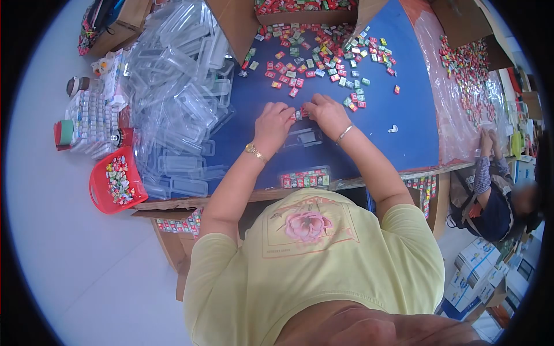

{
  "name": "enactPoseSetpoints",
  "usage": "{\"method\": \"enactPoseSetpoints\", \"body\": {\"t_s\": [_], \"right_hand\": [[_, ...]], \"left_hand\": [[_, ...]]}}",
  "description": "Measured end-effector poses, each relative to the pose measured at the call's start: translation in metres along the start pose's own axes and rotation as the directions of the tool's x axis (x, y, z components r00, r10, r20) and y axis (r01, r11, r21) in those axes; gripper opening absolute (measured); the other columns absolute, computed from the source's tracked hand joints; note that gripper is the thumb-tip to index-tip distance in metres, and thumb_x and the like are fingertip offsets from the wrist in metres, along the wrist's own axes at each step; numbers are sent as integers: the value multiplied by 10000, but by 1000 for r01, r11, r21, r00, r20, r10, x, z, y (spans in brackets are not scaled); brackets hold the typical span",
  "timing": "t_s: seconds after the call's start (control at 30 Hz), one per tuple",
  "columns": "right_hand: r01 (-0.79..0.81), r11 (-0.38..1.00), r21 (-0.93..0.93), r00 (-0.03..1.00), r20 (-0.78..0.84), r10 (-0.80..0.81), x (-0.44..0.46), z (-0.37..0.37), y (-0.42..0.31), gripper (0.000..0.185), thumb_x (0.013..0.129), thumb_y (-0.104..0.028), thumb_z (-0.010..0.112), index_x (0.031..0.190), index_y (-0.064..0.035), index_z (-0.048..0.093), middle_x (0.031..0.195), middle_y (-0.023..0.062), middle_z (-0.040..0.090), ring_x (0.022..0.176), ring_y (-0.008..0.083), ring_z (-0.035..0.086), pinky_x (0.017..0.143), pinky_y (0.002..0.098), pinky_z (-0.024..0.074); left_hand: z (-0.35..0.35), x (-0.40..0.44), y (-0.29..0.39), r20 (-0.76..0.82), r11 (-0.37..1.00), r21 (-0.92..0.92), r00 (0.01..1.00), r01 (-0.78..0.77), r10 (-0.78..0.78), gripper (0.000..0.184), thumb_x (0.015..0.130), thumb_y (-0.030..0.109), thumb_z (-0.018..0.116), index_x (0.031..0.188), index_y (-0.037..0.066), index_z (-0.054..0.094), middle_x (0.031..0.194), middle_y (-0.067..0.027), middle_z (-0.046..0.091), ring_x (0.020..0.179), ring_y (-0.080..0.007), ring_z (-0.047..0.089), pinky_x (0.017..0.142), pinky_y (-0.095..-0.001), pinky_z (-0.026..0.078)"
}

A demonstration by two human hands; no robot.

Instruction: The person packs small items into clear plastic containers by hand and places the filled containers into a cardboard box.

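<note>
On the blue table top (404, 138), my left hand (273, 125) and my right hand (329, 116) come close together, fingers bent around a short row of small coloured pieces (298, 115). Both hands' fingers are pressed on the ends of that row. Just below them lies a clear plastic tray (304, 137). Nearer my body, a clear tray filled with rows of red and green pieces (305, 178) sits at the table edge. Beyond my hands many loose small pieces (317, 63) are scattered.
Clear plastic trays (190, 104) are heaped at the left. A red basket (95, 184) holds small pieces. An open cardboard box (306, 16) stands at the far side. At the right, another person (493, 196) reaches toward more pieces (467, 75).
</note>
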State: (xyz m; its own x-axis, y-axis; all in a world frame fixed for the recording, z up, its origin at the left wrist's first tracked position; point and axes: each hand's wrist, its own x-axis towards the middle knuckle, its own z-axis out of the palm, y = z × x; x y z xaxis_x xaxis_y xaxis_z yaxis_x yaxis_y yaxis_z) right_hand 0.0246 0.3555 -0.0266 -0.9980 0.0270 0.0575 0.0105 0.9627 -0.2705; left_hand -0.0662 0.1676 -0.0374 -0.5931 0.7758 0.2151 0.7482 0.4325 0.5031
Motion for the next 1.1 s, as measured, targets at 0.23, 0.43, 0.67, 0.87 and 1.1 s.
{"method": "enactPoseSetpoints", "body": {"t_s": [0.23,0.43,0.67,0.87,1.1], "right_hand": [[13,993,114,999,41,-18,-48,1,-29,169,828,-106,701,994,-116,671,988,93,606,959,292,659,796,419,577],[1,975,222,1000,-6,0,-58,10,-11,213,774,-61,757,971,-80,680,949,105,604,945,323,645,796,433,549],[92,952,291,984,-171,-42,-58,-5,-20,99,798,-89,744,872,-69,681,947,64,647,916,290,634,750,399,547],[180,944,275,982,-112,-154,-45,24,-34,97,768,-98,766,828,-93,690,932,25,635,945,231,619,785,371,559],[223,970,101,969,-132,-209,-37,0,-37,292,703,-123,832,932,-82,656,1087,62,616,1016,280,589,878,400,524]], "left_hand": [[-16,-60,23,82,998,-48,996,42,-38,327,790,141,803,1106,84,742,1090,-48,662,988,-259,633,819,-377,551],[-1,-76,5,-92,996,-85,996,-30,22,250,770,94,809,1013,77,752,1033,-52,695,957,-262,661,814,-361,558],[-7,-75,11,-195,989,-90,976,-113,94,172,762,92,809,929,98,766,967,-37,727,902,-231,668,785,-350,561],[5,-73,1,-109,975,-110,977,-195,183,182,774,105,816,948,89,766,990,-33,720,937,-246,665,792,-364,565],[-17,-78,-3,-301,996,-85,953,4,-29,238,767,86,821,992,72,745,996,-78,694,961,-271,658,798,-379,560]]}}
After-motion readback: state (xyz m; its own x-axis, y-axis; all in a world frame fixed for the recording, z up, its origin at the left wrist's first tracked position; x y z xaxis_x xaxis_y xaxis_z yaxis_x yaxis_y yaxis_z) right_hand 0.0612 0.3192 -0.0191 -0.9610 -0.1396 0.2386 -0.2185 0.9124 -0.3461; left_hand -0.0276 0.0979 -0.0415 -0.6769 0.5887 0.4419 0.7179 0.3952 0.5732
